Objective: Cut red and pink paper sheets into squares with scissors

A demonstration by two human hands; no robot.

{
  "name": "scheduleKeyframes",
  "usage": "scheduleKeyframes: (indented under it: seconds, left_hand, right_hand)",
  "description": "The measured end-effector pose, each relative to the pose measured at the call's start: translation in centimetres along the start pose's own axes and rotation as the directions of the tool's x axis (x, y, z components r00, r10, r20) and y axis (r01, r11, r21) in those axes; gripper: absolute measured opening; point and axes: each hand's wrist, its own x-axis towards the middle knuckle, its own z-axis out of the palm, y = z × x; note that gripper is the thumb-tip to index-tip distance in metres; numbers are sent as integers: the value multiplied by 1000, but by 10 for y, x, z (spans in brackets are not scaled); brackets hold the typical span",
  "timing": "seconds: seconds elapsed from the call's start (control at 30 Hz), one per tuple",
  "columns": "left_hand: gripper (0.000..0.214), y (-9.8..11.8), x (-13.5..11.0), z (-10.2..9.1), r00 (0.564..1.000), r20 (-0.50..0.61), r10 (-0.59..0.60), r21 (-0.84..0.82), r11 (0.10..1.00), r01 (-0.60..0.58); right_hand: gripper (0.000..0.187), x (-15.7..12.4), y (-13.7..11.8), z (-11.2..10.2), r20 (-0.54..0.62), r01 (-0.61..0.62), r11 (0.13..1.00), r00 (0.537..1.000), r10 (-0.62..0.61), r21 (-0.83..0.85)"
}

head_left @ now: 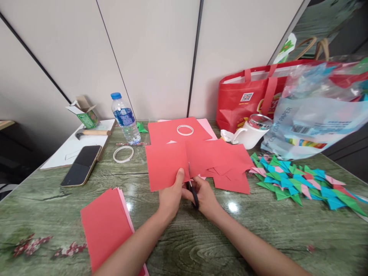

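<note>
My left hand (170, 195) pinches a sheet of red paper (165, 163) along its lower edge, thumb on top. In my right hand (205, 195) is a pair of scissors (196, 197) with black handles, fingers through the loops. Its blades point away from me and sit on the red paper, where a slit runs up between the left and right portions. Several cut red pieces (234, 184) lie to the right, partly under one another. Behind them, a larger red sheet (161, 132) carries a roll of white tape (185, 130).
Another tape roll (123, 154), a water bottle (126, 120), a phone (81, 165) and a hammer (92, 132) are on the left. A paper stack (106, 226) lies near my left forearm. Folded paper pieces (304, 182), a white mug (250, 132) and bags (313, 119) stand right.
</note>
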Motion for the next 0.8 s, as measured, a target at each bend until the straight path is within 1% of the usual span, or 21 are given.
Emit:
scheduleKeyframes:
  seconds: [0.07, 0.2, 0.3, 0.43, 0.6, 0.73, 0.8]
  left_hand:
    - [39, -2, 1, -1, 999, 34, 5, -12, 1000, -5]
    - [39, -3, 1, -1, 999, 48, 9, -29, 1000, -7]
    - [41, -3, 1, -1, 999, 32, 4, -31, 1000, -3]
    - [42, -5, 1, -1, 999, 14, 31, 1, 1000, -31]
    - [38, -8, 2, -2, 998, 17, 61, 24, 998, -61]
    - [36, -8, 1, -3, 999, 22, 47, 27, 998, -48]
    - [34, -5, 0, -2, 999, 23, 22, 25, 999, -23]
  right_hand:
    - [36, 0, 0, 0, -2, 2, 1000, 1000, -2, -10]
    - [34, 0, -3, 0, -4, 9, 1000, 1000, -9, -23]
    - [32, -1, -5, 1, -16, 1, 999, 1000, -1, -34]
    - [32, -2, -7, 2, -41, -12, 997, 999, 9, -70]
    - [31, -2, -7, 1, -42, -25, 996, 999, 22, -81]
    - [32, -2, -7, 2, -37, -37, 998, 999, 35, -57]
    - [32, -2, -7, 2, -41, -46, 997, 998, 43, -60]
